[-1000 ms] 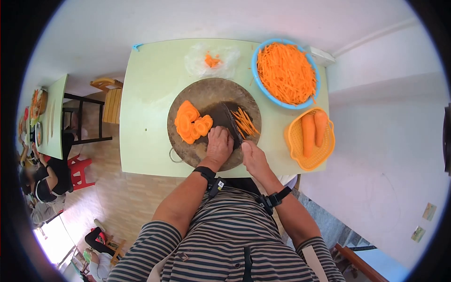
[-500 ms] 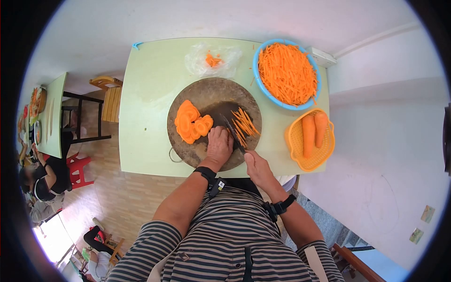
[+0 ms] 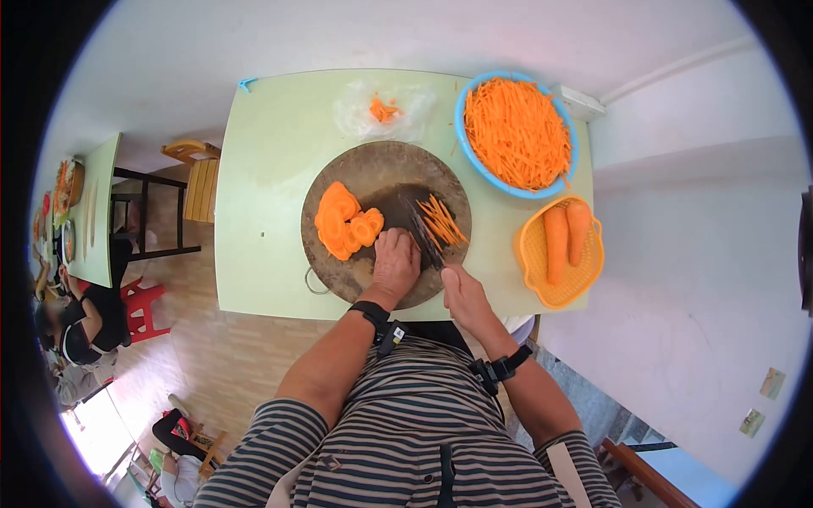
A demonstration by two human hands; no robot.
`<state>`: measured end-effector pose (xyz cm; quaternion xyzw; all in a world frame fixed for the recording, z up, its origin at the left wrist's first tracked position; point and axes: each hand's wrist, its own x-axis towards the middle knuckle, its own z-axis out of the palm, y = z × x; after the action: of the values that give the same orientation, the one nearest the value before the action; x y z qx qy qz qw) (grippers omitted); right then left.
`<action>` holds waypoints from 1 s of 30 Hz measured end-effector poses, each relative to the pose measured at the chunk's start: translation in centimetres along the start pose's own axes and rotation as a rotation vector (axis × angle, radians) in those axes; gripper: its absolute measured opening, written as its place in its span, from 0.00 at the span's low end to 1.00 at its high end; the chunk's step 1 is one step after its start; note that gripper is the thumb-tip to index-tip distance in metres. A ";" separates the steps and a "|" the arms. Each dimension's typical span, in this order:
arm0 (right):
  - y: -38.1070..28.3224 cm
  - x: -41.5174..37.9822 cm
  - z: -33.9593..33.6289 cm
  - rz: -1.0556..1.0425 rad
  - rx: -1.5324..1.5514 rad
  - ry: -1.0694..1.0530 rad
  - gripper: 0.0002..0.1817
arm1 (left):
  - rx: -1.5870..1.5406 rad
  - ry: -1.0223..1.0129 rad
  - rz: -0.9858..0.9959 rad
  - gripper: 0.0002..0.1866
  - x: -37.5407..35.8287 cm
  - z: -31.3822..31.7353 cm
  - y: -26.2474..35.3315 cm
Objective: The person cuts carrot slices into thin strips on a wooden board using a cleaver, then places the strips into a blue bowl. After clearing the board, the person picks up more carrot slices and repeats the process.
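Observation:
My right hand [image 3: 466, 296] is wrapped round the handle of a dark-bladed kitchen knife [image 3: 423, 233]. The blade stands over the round wooden chopping board [image 3: 385, 162], close beside my left hand [image 3: 396, 261]. That hand presses down on the board with its fingers curled together; whatever lies beneath them is hidden. Left of it rests a heap of overlapping carrot slices [image 3: 339, 220]. On the blade's right side lie thin carrot strips [image 3: 445, 222].
A blue basin [image 3: 461, 127] full of carrot shreds [image 3: 518, 135] stands at the back right. Two whole carrots [image 3: 555, 245] lie in a yellow basket [image 3: 529, 275]. A plastic bag [image 3: 351, 110] with carrot scraps is behind the board. People [image 3: 85, 317] sit at another table on the left.
The knife blade has shifted and tilted slightly, now showing more of its broad side. My right hand has moved very little; my left hand stays in place.

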<state>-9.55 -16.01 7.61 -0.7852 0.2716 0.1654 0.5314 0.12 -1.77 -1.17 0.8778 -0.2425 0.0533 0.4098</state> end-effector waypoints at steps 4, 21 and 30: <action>0.1 -1.1 -0.1 -0.020 0.020 -0.038 0.24 | -0.006 -0.008 0.001 0.12 0.1 -0.1 0.0; -1.4 1.5 0.8 0.037 0.149 0.015 0.23 | -0.028 0.035 0.024 0.11 0.2 -0.1 0.1; -0.5 -0.8 -0.1 0.018 0.128 -0.062 0.25 | -0.038 0.032 0.005 0.13 -0.1 0.0 -0.2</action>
<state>-9.94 -15.75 8.43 -0.7417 0.2717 0.1768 0.5872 0.15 -1.66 -1.29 0.8683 -0.2390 0.0635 0.4301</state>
